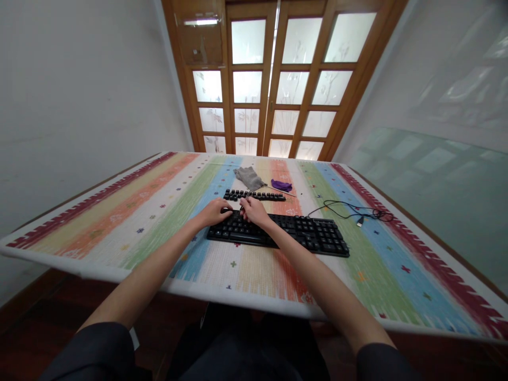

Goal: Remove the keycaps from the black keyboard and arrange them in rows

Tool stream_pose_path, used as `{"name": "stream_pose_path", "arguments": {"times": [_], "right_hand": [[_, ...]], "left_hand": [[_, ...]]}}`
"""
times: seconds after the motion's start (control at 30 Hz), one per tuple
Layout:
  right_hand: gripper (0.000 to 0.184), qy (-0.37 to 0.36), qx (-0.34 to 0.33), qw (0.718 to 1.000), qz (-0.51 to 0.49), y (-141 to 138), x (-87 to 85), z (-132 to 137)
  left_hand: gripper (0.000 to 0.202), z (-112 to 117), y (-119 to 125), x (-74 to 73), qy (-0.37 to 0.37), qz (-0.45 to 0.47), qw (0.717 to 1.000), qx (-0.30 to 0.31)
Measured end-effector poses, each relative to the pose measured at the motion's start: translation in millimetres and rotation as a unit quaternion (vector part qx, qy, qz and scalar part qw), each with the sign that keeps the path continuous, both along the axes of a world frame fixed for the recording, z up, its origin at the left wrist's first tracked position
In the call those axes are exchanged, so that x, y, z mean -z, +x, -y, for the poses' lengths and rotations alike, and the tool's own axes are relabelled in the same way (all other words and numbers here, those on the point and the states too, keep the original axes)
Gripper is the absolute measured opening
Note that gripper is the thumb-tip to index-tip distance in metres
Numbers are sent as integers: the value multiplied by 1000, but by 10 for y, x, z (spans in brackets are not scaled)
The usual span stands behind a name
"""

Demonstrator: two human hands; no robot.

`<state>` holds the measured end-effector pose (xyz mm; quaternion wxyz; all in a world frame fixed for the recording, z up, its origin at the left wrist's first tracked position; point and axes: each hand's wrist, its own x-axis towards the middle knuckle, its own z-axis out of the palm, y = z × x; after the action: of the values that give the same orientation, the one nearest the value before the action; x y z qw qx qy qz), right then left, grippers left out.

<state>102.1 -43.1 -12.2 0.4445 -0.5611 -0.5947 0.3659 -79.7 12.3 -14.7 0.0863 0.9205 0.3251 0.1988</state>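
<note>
A black keyboard lies at a slight slant on the table, with some keycaps off its upper rows. My left hand rests at the keyboard's upper left part, thumb and fingers a little apart, with nothing visible between them. Just right of it, my right hand is closed in a pinch over the upper keys. A thin, wire-like tool sticks out of that grip; its exact kind is too small to tell. Behind the hands, loose black keycaps stand lined up in rows, partly covered by my right hand.
A grey cloth and a purple cloth lie beyond the keycaps, a thin rod beside them. The keyboard's cable lies coiled at the right, its USB plug showing. A striped cloth covers the table.
</note>
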Motion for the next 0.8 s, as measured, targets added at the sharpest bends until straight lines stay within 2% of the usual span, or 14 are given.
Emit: {"name": "stream_pose_path", "arguments": {"times": [0.13,0.33,0.47,0.63,0.8], "right_hand": [[19,38,-33,998,-42,83,14,5],[20,74,-26,995,-54,169,-66,7],[24,87,-21,994,-57,218,-45,3],[24,91,-23,994,-54,250,-11,37],[23,105,-29,994,-12,274,-2,78]], "left_hand": [[23,13,30,-15,-12,31,999,-4],[34,39,101,-116,-46,58,997,27],[26,55,133,-163,-53,79,995,30],[28,47,160,-149,-76,86,993,24],[27,32,163,-133,-93,68,993,39]]}}
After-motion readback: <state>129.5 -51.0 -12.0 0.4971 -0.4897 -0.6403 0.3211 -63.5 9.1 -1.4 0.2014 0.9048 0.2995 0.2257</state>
